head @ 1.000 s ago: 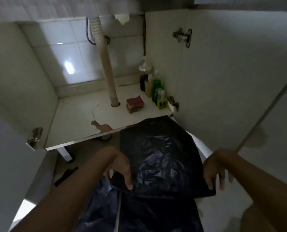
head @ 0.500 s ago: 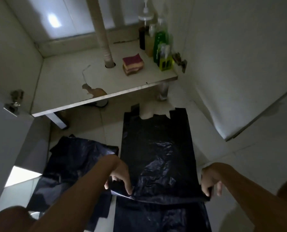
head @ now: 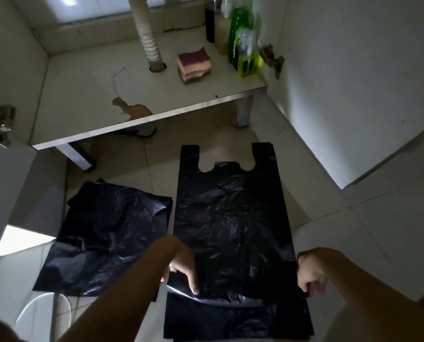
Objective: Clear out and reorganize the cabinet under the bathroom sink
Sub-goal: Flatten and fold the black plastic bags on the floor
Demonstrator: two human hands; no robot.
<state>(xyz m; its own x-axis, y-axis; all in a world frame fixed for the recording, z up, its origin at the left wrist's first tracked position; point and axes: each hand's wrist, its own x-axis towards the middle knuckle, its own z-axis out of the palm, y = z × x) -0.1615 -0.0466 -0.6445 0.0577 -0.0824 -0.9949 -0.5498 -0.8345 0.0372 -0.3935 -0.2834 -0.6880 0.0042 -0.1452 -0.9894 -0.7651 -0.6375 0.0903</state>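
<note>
Two-handed, gripped black bag (head: pixel 230 218) at its near fold: left hand (head: pixel 181 267) pinching, right hand (head: pixel 311 275) curled round edge. Found bag flat on floor (head: pixel 354 243), stretching beyond fingertips toward cabinet (head: pixel 82 95). Judged folding underway; needed fold carried forward evenly.

you have no text, brand or number here that you can read. the bottles (head: pixel 245 60) at the back right of the cabinet (head: pixel 87 95) are blurred and dim, so any print on them stays illegible.

bottles (head: pixel 240 33) — blurred, tops cut off | drain pipe (head: pixel 148 33) — top cut off
</note>
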